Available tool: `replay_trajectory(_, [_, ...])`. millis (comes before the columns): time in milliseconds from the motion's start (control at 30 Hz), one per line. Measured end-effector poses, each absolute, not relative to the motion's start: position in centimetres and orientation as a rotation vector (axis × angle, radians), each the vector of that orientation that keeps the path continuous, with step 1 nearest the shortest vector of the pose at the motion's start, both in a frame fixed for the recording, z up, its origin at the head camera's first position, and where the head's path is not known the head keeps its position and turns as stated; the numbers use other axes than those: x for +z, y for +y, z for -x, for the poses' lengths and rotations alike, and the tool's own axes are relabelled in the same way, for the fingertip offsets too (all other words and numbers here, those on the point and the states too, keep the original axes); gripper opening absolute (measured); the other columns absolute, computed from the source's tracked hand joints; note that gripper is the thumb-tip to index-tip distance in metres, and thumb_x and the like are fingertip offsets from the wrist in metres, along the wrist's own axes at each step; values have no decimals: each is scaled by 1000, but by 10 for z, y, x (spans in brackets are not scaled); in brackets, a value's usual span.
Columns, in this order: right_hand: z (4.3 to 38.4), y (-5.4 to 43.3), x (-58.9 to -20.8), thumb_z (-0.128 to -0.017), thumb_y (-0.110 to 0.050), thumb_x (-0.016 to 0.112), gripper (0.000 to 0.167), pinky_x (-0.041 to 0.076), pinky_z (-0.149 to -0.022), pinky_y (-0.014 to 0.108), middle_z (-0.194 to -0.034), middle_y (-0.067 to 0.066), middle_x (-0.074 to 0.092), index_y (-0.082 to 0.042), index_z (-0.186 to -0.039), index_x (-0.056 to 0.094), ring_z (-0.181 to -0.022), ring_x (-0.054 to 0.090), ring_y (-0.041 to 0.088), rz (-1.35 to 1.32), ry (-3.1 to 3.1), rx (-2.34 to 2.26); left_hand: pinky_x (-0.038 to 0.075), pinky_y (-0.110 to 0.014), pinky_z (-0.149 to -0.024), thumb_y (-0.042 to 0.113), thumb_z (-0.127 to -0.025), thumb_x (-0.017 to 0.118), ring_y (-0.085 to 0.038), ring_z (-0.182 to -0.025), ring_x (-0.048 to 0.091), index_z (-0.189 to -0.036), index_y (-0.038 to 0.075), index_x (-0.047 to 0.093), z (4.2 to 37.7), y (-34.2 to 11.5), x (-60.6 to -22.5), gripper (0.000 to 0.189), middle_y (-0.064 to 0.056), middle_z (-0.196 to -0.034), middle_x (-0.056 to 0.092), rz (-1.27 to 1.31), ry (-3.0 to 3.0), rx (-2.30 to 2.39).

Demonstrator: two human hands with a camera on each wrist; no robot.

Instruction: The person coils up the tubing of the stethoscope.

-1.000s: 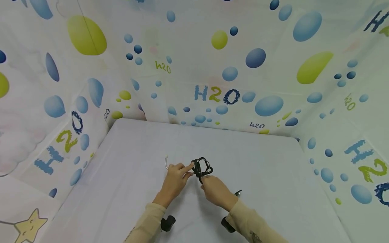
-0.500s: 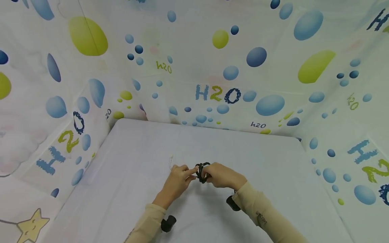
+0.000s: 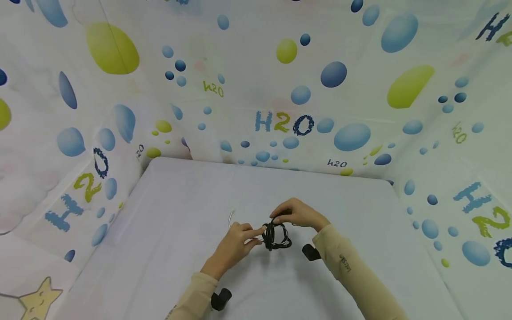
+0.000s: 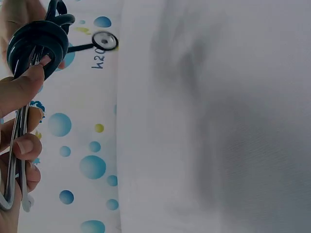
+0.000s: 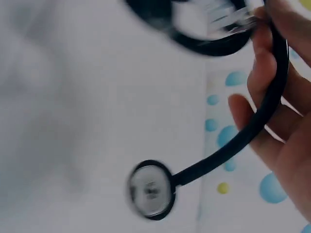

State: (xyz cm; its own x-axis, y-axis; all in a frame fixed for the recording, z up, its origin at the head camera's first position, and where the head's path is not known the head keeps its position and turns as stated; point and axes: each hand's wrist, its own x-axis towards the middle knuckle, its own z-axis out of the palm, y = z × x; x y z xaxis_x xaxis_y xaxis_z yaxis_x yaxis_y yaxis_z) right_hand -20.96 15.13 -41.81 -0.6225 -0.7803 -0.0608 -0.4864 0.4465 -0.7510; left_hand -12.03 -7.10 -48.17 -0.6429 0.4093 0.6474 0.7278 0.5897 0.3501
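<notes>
A stethoscope (image 3: 270,238) with dark tubing wound into loops hangs above the white table between both hands. My left hand (image 3: 234,244) grips its metal ear tubes (image 4: 23,160), and the left thumb presses against the wound coil. One curved ear tube (image 3: 230,218) sticks up beyond the left fingers. On the right side of the coil, my right hand (image 3: 300,213) pinches the tubing near the top of the loops. From that hand a free length of tube (image 5: 228,150) runs out to the round chest piece (image 5: 151,190), which is blurred in the right wrist view.
A white-covered table (image 3: 192,191) spreads below the hands. Behind and beside it hang printed curtains (image 3: 240,98) with blue and green drops. Black wrist devices (image 3: 221,299) show by both sleeves.
My right hand has gone from below the coil, through its loop, to its upper right side. The left hand keeps its grip and has shifted slightly right.
</notes>
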Motion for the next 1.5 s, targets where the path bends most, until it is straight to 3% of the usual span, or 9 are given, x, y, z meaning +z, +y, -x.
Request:
replay_trajectory(233, [216,165,-443,-92,-17,62,28,49,-87,36,-112,14,67,1,-113,67,-99,64,19,939,2125,-1212,34,-19,-59,14,-65,84,-9,-62,47,-104,8,74,121,-70,-480,40,0,-74,64,971,-2228,-887])
replay_trajectory(433, [218,172,-451,-94,-16,58,37,47,-90,45,-119,27,59,13,-117,59,-102,61,20,853,1950,-1382,36,-19,-58,11,-65,84,-10,-62,48,-104,6,73,125,-68,-480,41,0,-73,63,1005,-2122,-944])
replay_trajectory(567, [211,167,-461,-97,-21,54,39,50,-80,42,-102,19,68,13,-114,61,-85,63,19,868,2036,-1444,35,-17,-56,8,-62,84,-10,-60,45,-99,3,74,127,-71,-481,39,-1,-72,62,948,-2061,-981])
replay_trajectory(667, [199,161,-470,-98,-23,52,37,51,-73,35,-84,14,68,11,-99,67,-74,62,18,848,2142,-1441,33,-15,-55,6,-60,84,-9,-58,42,-96,1,74,129,-73,-481,38,-1,-71,62,904,-2034,-1001])
replay_trajectory(833, [171,150,-477,-98,-11,49,27,46,-57,24,-72,15,64,10,-94,66,-61,55,10,777,2286,-1316,33,-17,-54,6,-61,84,-9,-58,41,-99,1,73,135,-76,-480,40,0,-70,62,804,-2036,-994])
replay_trajectory(1000, [149,141,-474,-96,-3,50,17,43,-52,21,-70,14,65,11,-99,60,-56,51,6,819,2397,-1243,36,-23,-56,9,-64,84,-13,-58,47,-103,4,73,135,-79,-481,41,0,-71,63,682,-2123,-961])
replay_trajectory(1133, [136,136,-469,-92,-2,56,19,45,-51,22,-71,14,66,7,-107,48,-56,57,6,738,2550,-1316,34,-27,-56,7,-63,84,-15,-55,50,-101,4,73,138,-80,-484,40,-2,-70,64,618,-2148,-919])
replay_trajectory(1333, [129,137,-453,-86,-6,67,19,47,-54,22,-80,6,63,1,-103,61,-59,56,7,777,2577,-1370,33,-29,-57,7,-63,84,-14,-55,51,-101,6,74,143,-80,-480,39,-2,-68,63,584,-2183,-865])
replay_trajectory(1500, [134,141,-445,-85,-2,67,27,51,-61,22,-91,13,66,4,-110,59,-69,61,6,1029,2488,-1358,34,-29,-58,9,-66,83,-13,-56,50,-102,7,74,142,-79,-475,38,-1,-69,62,616,-2218,-863])
